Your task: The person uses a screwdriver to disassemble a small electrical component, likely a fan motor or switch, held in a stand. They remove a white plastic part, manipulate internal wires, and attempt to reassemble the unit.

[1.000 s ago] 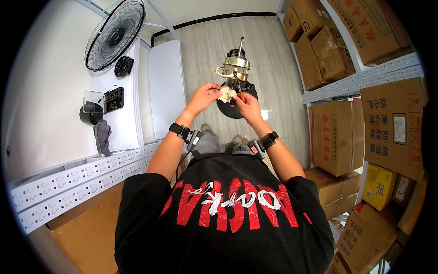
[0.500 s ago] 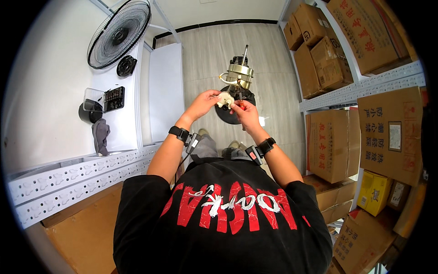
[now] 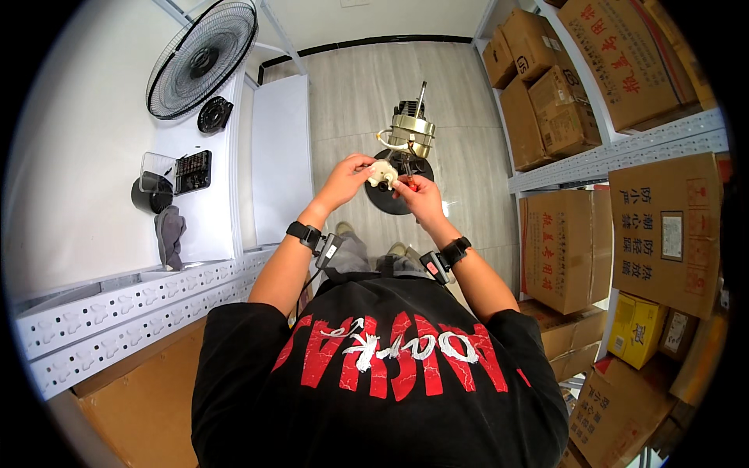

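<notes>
My left hand (image 3: 346,181) pinches a cream-coloured plastic housing (image 3: 381,171), which looks like a small gearbox, by its left side. The fingertips of my right hand (image 3: 422,199) touch the same housing at its right. A screwdriver (image 3: 413,184) with a red-orange handle also sits in my right hand, its shaft pointing away from me. Just beyond my hands stands a fan motor (image 3: 411,134), gold-coloured, with a metal shaft sticking up and white and dark wires at its side. Under it is a round black base (image 3: 384,201) on the floor, partly hidden by my hands.
At left, a white shelf (image 3: 211,226) carries a fan grille (image 3: 201,61), a black round cover (image 3: 214,115), a bit case (image 3: 193,171), a black cup-shaped part (image 3: 147,196) and a grey cloth (image 3: 169,234). Cardboard boxes (image 3: 566,249) fill the right-hand racks.
My view has shifted slightly. Both hands keep their hold on the cream housing and the screwdriver, with barely any movement.
</notes>
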Available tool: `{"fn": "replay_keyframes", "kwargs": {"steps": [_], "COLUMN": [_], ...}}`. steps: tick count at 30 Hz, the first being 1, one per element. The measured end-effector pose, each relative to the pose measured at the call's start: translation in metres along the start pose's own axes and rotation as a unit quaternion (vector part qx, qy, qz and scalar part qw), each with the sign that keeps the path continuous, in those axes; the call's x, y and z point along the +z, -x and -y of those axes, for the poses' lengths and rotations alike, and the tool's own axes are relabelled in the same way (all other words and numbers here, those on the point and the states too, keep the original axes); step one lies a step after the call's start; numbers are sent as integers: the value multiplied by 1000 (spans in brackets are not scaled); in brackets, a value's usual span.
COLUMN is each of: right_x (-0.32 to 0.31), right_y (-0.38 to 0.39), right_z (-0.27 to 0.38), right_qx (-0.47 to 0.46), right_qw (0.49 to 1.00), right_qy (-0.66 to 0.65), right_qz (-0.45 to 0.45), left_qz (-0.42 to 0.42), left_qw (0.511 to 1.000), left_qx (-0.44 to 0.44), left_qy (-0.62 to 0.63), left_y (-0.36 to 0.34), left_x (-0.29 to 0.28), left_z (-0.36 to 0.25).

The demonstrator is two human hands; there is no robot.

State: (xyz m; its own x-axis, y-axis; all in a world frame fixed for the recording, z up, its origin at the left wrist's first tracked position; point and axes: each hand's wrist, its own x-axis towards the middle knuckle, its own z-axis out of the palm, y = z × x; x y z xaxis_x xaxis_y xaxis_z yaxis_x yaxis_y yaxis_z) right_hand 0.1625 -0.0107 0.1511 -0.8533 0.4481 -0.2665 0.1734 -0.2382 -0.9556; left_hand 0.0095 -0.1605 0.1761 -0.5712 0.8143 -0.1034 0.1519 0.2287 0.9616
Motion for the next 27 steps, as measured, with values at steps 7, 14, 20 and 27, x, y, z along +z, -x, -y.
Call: {"fn": "replay_keyframes", "kwargs": {"steps": [7, 14, 20, 27], "right_x": [13, 18, -17, -32], "right_y": [0, 8, 16, 26], "right_z": [20, 58, 89, 126], "right_qx": [-33, -15, -28, -22], "right_qw": [997, 982, 970, 969], "right_qy": [60, 189, 237, 245], "right_qz": [-18, 5, 47, 35], "left_qz": [0, -2, 10, 47], "left_qw": [967, 952, 955, 967], "left_qx": [-138, -168, -172, -144], "left_qy": [215, 257, 241, 206], "left_y": [-6, -17, -27, -48], "left_x": [-9, -20, -38, -66], "left_z": [-5, -1, -7, -4]}}
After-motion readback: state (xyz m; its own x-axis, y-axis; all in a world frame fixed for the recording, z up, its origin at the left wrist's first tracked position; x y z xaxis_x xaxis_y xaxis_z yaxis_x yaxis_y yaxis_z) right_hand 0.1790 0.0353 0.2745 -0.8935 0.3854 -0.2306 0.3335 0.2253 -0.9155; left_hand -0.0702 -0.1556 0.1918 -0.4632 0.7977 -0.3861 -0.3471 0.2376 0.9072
